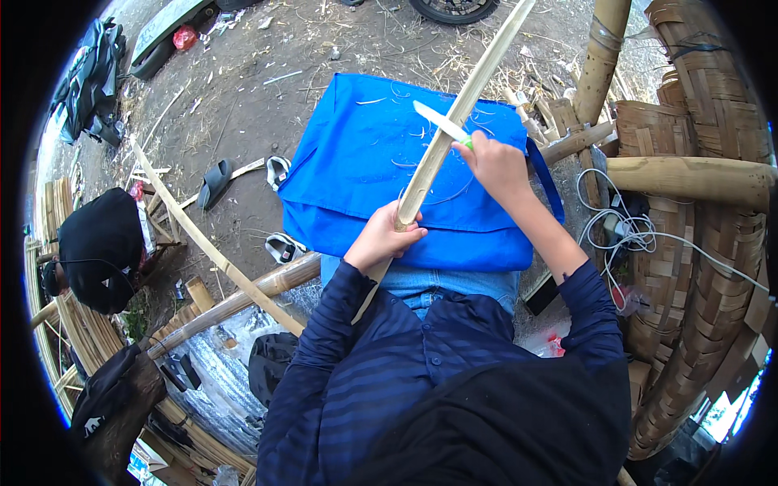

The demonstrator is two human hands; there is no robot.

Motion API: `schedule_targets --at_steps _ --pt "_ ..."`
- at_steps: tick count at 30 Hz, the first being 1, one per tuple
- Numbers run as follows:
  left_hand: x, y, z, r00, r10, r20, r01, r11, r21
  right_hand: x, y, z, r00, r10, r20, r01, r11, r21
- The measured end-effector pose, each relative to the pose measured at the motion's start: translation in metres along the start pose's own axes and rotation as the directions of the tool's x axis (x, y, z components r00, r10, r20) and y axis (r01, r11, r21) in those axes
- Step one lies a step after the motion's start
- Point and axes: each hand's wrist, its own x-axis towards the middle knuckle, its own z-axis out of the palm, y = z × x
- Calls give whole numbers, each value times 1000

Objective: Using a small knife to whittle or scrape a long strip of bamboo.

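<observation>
A long split bamboo strip (427, 168) slants from my lap up past the far side of the blue cloth (348, 154) spread over my legs. My left hand (387, 235) is closed round the strip's lower part, with the thumb across it. In my right hand (497, 166) is a knife (442, 122) with a white blade and a green handle end; its fingers wrap the handle. The blade lies across the strip and points up to the left. Thin curled shavings (403, 164) are scattered on the cloth around the strip.
Another long bamboo strip (212, 255) leans at my left across a bamboo pole (288, 277). A grey sandal (215, 184) lies on the dirt ground. White cable (620, 231) is coiled at my right, beside woven bamboo panels (701, 267). A wheel (454, 8) shows at the far edge.
</observation>
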Motion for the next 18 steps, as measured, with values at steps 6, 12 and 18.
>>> schedule_targets --at_steps 6,12,18 --pt "0 5 -1 999 -29 25 30 999 -37 -27 -30 1 972 -224 74 214 969 123" --pt "-1 3 -13 986 -72 152 103 972 -209 11 33 2 978 207 31 -209 975 78" --pt "1 -1 -26 976 -61 208 145 896 -419 -23 -42 -14 940 96 328 -255 836 485"
